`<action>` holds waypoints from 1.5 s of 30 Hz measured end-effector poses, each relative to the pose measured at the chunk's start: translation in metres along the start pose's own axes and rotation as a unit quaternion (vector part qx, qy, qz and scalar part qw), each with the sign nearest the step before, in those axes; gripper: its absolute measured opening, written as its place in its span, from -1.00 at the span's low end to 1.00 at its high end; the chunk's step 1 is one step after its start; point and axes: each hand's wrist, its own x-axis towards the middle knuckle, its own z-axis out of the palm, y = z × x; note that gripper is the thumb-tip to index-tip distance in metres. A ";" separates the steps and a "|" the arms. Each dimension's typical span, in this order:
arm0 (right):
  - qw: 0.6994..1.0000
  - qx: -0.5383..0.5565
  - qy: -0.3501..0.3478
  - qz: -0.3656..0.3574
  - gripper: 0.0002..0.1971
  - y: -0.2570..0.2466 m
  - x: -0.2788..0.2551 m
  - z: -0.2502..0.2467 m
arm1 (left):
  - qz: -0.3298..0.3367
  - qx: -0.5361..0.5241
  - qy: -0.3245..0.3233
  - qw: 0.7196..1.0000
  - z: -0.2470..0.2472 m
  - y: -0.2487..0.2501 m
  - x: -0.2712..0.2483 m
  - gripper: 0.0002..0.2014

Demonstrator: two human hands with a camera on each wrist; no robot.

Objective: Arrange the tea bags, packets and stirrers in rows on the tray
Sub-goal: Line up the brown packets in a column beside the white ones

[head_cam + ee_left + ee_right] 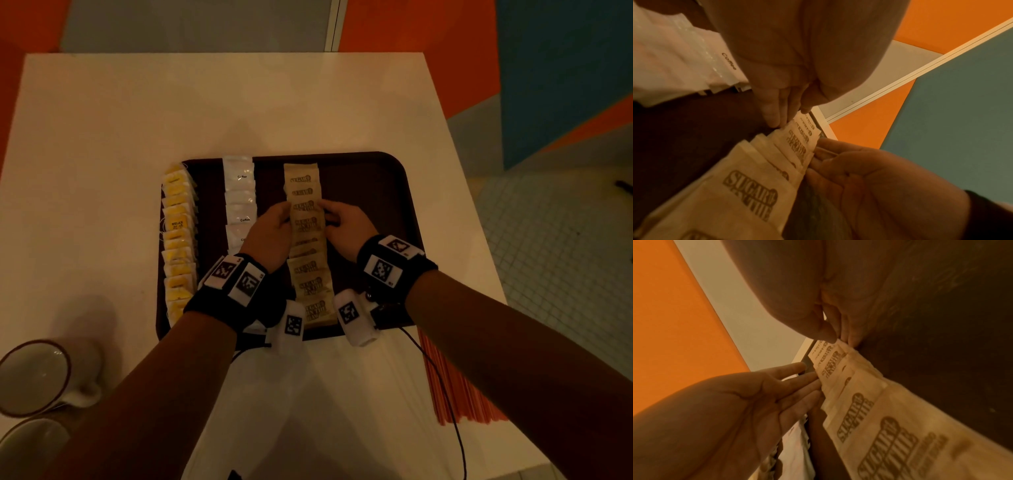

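Two hands frame a row of brown sugar packets [307, 240] that runs from the far edge to the near edge of a dark tray [370, 192] on a white desk [205, 109]. The left hand [270, 233] sits against the row's left side and the right hand [346, 228] against its right side, both about midway along it. In the right wrist view, the fingers [799, 382] of the left hand are straight and held together, their tips touching the edges of the overlapped packets. In the left wrist view, the right hand's fingers [824, 155] lie nearly straight along the opposite edge, touching it; neither hand curls round a packet.

To the left of the sugar row, a row of white coffee packets [241, 202] lies on the tray, partly hidden by the left hand and wrist. Farther left, a row of yellow tea bags [178, 236] runs along the tray's left rim, some overhanging onto the desk. A bundle of orange stirrers [455, 387] rests on the desk near the tray's near right corner, partly under the right forearm. Two white cups [37, 373] stand at the near left of the desk. Black bands with printed markers wrap both wrists, and a thin black cable [448, 404] trails over the stirrers.
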 end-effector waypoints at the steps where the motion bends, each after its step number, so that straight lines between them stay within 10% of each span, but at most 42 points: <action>1: 1.000 -0.002 0.000 0.003 -0.52 0.001 -0.001 0.001 | -0.002 0.003 -0.002 1.000 0.000 -0.002 0.000 -0.54; 33: 0.999 0.031 0.015 0.007 -0.52 -0.023 0.037 -0.005 | -0.008 -0.005 0.055 0.998 -0.013 0.019 0.054 -0.56; 45: 0.999 0.046 0.024 0.004 -0.57 -0.003 -0.007 0.011 | -0.036 0.053 0.038 0.997 0.008 0.022 -0.025 -0.63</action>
